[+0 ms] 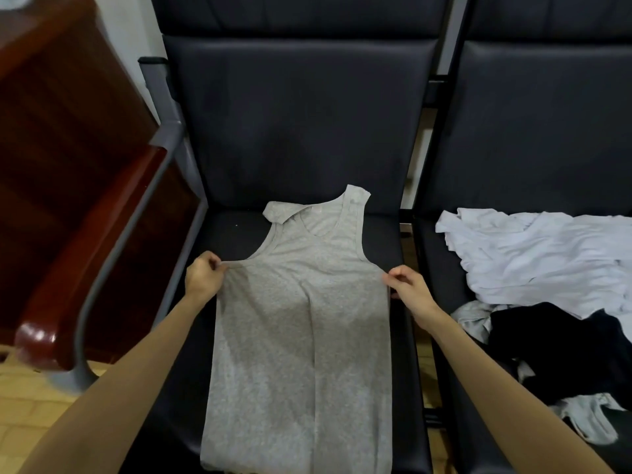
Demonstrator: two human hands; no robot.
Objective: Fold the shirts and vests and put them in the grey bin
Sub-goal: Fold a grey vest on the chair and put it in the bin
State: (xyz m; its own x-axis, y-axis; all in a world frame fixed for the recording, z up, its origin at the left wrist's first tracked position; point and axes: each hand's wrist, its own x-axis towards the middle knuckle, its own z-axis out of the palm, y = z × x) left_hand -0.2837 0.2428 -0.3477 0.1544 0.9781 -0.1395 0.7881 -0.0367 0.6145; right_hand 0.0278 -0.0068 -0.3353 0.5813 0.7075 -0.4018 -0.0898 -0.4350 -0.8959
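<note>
1. currently, the grey vest (301, 316) is lying face up on the dark seat (239, 234) of the middle chair, straps toward the backrest and hem hanging over the front edge toward the person.
2. the left hand (203, 278) is pinching the vest's left edge just below the armhole; its fingers (213, 265) are curling closed on a small tuck of fabric.
3. the right hand (408, 289) is pinching the opposite edge at the same height; its fingers (393, 277) are closing on the cloth in the same way.
4. the two grips are sitting level and apart, which appears to be pulling the chest panel taut so that the body is lying flat before folding.
5. the left strap (275, 212) is lying folded over on itself, while the right strap (357, 196) is resting against the base of the backrest; both are likely needing straightening.
6. the vest is judged to be at the spreading stage, with no fold made in it yet.
7. a white shirt (533, 254), a black garment (564, 354) and further grey pieces (473, 318) are lying heaped on the neighbouring seat (441, 289), apparently waiting their turn.
8. the grey bin is not appearing in this view, so its position cannot be told.
9. a wooden armrest (85, 254) is standing at the left of the chair.
</note>
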